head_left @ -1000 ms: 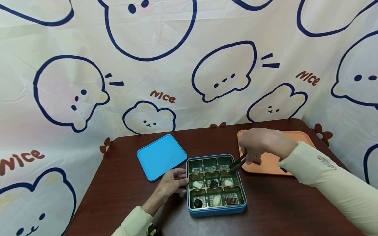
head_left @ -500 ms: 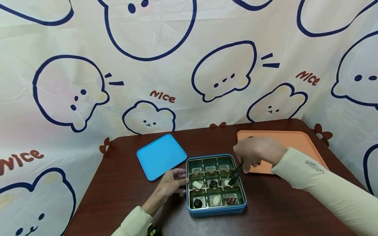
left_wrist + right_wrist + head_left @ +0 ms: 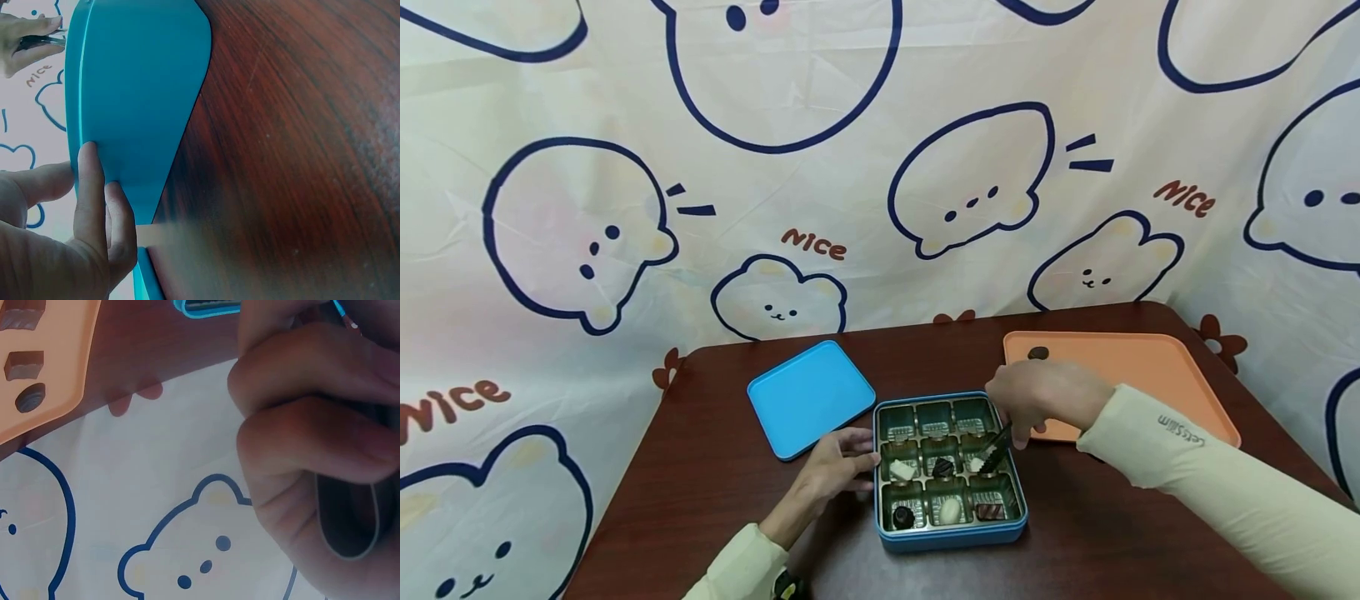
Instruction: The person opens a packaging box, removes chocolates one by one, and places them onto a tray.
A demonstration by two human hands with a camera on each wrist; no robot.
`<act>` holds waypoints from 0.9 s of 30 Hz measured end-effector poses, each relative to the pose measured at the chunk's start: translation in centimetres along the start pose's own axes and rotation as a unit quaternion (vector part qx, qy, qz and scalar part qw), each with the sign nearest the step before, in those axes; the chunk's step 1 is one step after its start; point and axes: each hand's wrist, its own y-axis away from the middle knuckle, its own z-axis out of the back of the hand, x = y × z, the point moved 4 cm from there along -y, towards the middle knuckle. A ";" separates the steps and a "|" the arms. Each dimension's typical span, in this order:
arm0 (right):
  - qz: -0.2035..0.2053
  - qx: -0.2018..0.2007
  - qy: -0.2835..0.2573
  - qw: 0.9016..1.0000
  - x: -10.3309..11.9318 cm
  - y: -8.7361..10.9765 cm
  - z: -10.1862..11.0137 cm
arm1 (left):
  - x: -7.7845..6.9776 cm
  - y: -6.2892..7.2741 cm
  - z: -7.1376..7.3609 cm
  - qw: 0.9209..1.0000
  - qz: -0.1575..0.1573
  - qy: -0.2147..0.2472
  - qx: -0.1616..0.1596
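A blue tin with a gold divided liner stands on the table. Its middle row holds a white chocolate, a dark one and another white chocolate at right. In the front row are a dark round, a white oval and a brown square piece. My left hand touches the tin's left side; the left wrist view shows straight fingers on its wall and the thumb at the rim. My right hand grips dark tongs, their tips at the right white chocolate, partly covering it.
An orange tray lies at the back right, with a round dark chocolate and, in the right wrist view, brown block-shaped chocolates. The blue lid lies behind the left hand. A printed cloth hangs behind the table.
My right hand has moved left and toward me, bringing the tongs from the tin's back right compartment down to the white chocolate in the middle right one. The left hand has stayed put.
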 end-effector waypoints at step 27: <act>0.012 -0.035 0.034 0.999 0.4 0.3 -0.1 | 0.1 0.0 -0.1 1.000 0.005 0.003 -0.003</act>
